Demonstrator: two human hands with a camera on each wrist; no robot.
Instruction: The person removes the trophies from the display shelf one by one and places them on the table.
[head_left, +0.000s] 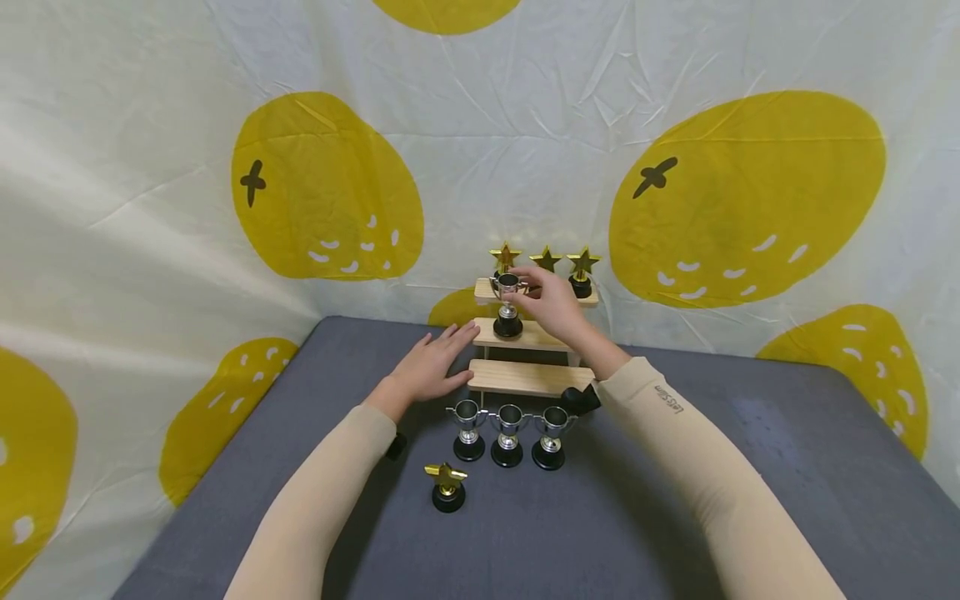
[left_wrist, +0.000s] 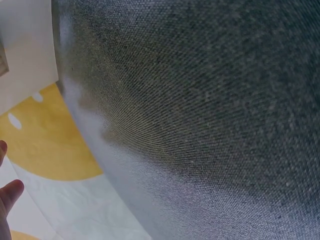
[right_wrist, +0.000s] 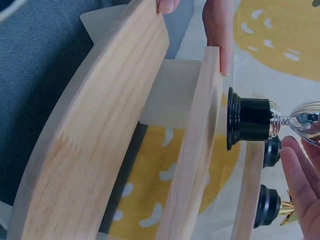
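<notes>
Over the left part of the middle step of a wooden three-step stand (head_left: pixel 532 377), my right hand (head_left: pixel 553 302) pinches a small silver trophy cup (head_left: pixel 507 323) by its bowl. Its black base (right_wrist: pixel 250 119) points down at the step; I cannot tell whether they touch. My left hand (head_left: pixel 429 367) has its fingers stretched out and touches the stand's left end. Three gold star trophies (head_left: pixel 583 265) stand along the top step, one partly behind the right hand. In the left wrist view only fingertips (left_wrist: pixel 11 192) of the left hand show.
Three silver trophy cups (head_left: pixel 507 437) stand in a row on the grey table (head_left: pixel 600 533) in front of the stand. Nearer and to the left is another gold-topped trophy (head_left: pixel 447 493). A white curtain (head_left: pixel 517 183) with yellow fruit prints hangs behind.
</notes>
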